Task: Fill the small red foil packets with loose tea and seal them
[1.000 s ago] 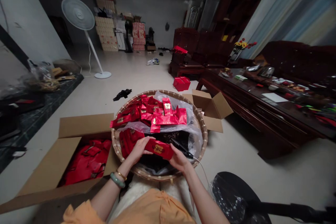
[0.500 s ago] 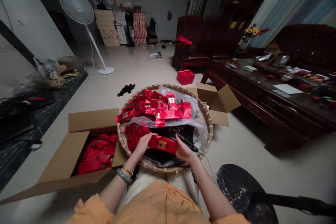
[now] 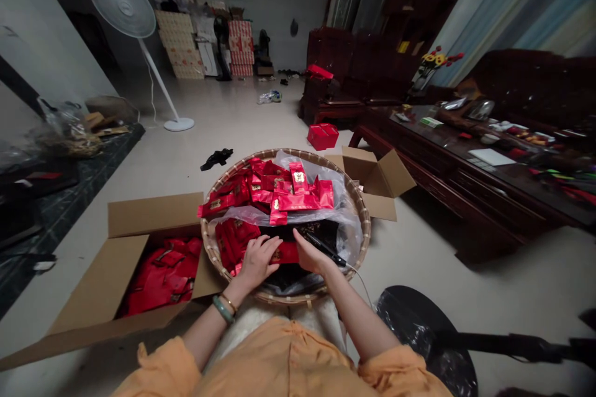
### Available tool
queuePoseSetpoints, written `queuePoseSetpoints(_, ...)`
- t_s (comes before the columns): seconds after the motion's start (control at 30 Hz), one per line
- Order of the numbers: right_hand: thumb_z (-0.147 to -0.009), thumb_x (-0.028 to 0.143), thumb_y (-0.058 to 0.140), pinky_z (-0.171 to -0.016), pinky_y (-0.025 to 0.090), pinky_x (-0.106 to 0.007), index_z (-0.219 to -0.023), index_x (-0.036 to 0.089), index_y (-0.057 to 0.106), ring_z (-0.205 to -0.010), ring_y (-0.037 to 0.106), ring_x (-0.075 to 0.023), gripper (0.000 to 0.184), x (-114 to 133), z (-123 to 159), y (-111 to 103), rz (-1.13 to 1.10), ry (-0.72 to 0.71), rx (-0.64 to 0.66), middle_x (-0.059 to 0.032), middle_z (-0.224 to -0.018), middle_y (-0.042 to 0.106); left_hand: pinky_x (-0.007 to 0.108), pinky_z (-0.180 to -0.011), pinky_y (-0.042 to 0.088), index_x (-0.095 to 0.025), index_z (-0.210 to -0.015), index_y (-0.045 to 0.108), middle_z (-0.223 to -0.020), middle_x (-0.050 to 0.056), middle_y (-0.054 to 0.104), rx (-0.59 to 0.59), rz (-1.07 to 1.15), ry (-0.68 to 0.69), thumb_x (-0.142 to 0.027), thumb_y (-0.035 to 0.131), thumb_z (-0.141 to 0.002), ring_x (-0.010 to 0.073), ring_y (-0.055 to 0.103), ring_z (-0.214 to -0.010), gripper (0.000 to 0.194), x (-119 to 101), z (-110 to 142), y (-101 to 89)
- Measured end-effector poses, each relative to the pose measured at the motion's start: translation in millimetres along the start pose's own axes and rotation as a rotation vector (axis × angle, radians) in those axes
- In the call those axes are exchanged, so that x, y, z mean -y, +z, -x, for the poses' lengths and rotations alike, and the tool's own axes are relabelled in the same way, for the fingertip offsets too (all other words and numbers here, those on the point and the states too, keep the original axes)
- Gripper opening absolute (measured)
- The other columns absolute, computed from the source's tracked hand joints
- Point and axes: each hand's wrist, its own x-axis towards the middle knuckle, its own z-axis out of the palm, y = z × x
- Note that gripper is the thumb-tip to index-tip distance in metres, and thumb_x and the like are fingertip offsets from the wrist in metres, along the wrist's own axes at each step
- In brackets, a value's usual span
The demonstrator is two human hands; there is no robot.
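A round woven basket (image 3: pixel 365 223) lined with clear plastic sits at my lap. Inside its near part, my left hand (image 3: pixel 257 262) lies over the left end of a shiny red packet (image 3: pixel 287 252), fingers on top and thumb on the near side. At the packet's right end, my right hand (image 3: pixel 311 254) rests with its fingers stretched forward. A slim black corded tool (image 3: pixel 326 248) lies just beyond the right hand. More red packets (image 3: pixel 235 239) are beside my left hand, and a heap of filled-looking red packets (image 3: pixel 298 192) covers the far half.
To the left stands an open cardboard box (image 3: pixel 97 279) holding many red packets. Another open box (image 3: pixel 372 170) is behind the basket's right side. A dark wooden table (image 3: pixel 447 167) runs along the right, a black round base (image 3: pixel 419 322) stands nearer, and a white fan (image 3: pixel 179 124) is farther left.
My left hand has moved from the packet's left end onto its top, covering much of its label. The right hand's fingers are straighter. The whole view has shifted slightly.
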Motion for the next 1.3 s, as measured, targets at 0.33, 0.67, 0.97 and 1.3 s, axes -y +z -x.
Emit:
queuePoseSetpoints(0.33, -0.086, 0.066, 0.020, -0.100, 0.029, -0.042, -0.103, 0.013, 0.064, -0.102, 0.060, -0.0235, 0.072, 26.0, 6.4, -17.8, 0.214, -0.093, 0.033, -0.0126, -0.093, 0.071, 0.040, -0.083, 0.042, -0.021, -0.120, 0.054, -0.116, 0.007, 0.062, -0.136, 0.058, -0.255, -0.018, 0.068, -0.065, 0.0261, 0.052, -0.099, 0.057, 18.5, 7.8, 11.0)
queuePoseSetpoints(0.67, -0.074, 0.053, 0.057, -0.101, 0.029, -0.045, -0.123, 0.017, 0.054, -0.125, 0.041, -0.0301, 0.061, -31.4, 3.9, -27.6, 1.146, -0.352, -0.515, -0.0171, -0.132, 0.049, 0.038, -0.087, 0.047, -0.021, -0.116, 0.054, -0.104, 0.007, 0.063, -0.253, 0.138, -0.378, -0.021, 0.068, -0.065, 0.0234, 0.056, -0.097, 0.052, 25.9, 6.7, 16.8)
queuePoseSetpoints(0.97, -0.068, 0.055, 0.063, -0.091, 0.033, -0.051, -0.138, 0.029, 0.034, -0.122, 0.037, -0.0366, 0.080, -58.7, -9.5, -4.6, 1.810, -0.233, -0.615, -0.0169, -0.143, 0.032, 0.029, -0.070, 0.052, -0.022, -0.140, 0.021, -0.116, 0.011, 0.054, -0.205, 0.061, -0.411, -0.034, 0.061, -0.076, 0.0223, 0.063, -0.092, 0.077, 13.6, 4.5, 24.8)
queuePoseSetpoints(1.3, -0.068, 0.053, 0.065, -0.084, 0.039, -0.045, -0.128, 0.026, 0.046, -0.107, 0.046, -0.0331, 0.069, -59.2, 2.2, -21.1, 1.737, -0.303, -0.630, -0.0147, -0.121, 0.047, 0.034, -0.077, 0.051, -0.020, -0.123, 0.039, -0.115, 0.009, 0.053, -0.063, 0.107, -0.283, -0.036, 0.053, -0.082, 0.0230, 0.059, -0.099, 0.047, 27.1, -1.2, -4.2)
